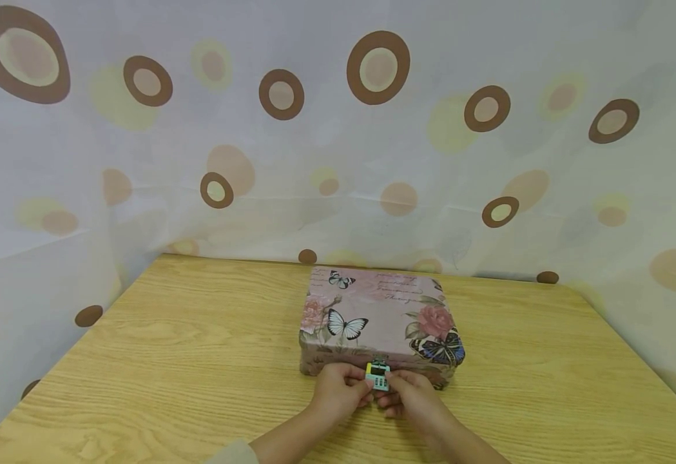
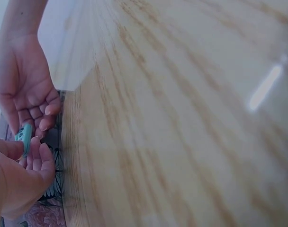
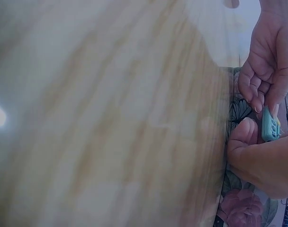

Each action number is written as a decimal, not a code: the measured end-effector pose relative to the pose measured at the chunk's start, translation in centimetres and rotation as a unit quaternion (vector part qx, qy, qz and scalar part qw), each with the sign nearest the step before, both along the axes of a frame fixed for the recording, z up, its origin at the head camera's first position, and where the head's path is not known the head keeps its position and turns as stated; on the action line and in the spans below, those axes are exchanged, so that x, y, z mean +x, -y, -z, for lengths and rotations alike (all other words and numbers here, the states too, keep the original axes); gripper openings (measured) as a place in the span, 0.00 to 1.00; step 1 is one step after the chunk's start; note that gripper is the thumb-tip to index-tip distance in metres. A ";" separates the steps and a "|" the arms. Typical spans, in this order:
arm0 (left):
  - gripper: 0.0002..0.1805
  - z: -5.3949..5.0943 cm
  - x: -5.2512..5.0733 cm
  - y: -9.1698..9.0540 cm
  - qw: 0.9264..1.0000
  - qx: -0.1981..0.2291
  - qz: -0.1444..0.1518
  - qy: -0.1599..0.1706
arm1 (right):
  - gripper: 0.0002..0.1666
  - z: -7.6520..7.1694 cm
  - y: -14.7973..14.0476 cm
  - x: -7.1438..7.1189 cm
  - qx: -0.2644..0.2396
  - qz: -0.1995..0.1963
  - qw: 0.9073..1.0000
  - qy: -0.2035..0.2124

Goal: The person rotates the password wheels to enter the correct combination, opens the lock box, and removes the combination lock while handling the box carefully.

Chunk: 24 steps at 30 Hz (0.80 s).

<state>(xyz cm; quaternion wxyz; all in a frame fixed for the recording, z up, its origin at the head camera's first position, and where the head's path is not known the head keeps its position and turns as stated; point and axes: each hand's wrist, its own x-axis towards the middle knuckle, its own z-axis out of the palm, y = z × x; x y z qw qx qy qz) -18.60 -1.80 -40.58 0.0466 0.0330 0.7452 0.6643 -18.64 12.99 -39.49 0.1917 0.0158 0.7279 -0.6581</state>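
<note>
You face a pale, ring-and-dot patterned sheet [image 1: 309, 158] rising behind your wood-grain table [image 1: 198, 341]. In your left wrist view, a white streak of light [image 2: 266, 88] shines on it.

Left of box: bare bench [image 1: 198, 335], wide room for a hand to pass.
Right of box: bare wood too, a free side approach.
Behind: patterned sheet [image 1: 314, 142] rises close to the box [image 1: 384, 306], leaving little room.
Above lid: open air.
Box front: left hand [image 1: 339, 391] and right hand [image 1: 415, 397] flank the padlock [image 1: 377, 380], obstructing the middle.
</note>
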 end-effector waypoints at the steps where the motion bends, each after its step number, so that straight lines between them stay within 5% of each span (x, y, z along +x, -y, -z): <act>1: 0.06 0.0 0.0 0.0 1.000 0.000 0.000 0.001 | 0.19 0.0 0.0 0.0 -0.001 0.002 1.000 0.000; 24: 0.06 -0.2 0.1 0.1 1.000 -0.001 0.000 0.006 | 0.16 0.3 0.0 -0.1 0.022 -0.021 0.999 -0.023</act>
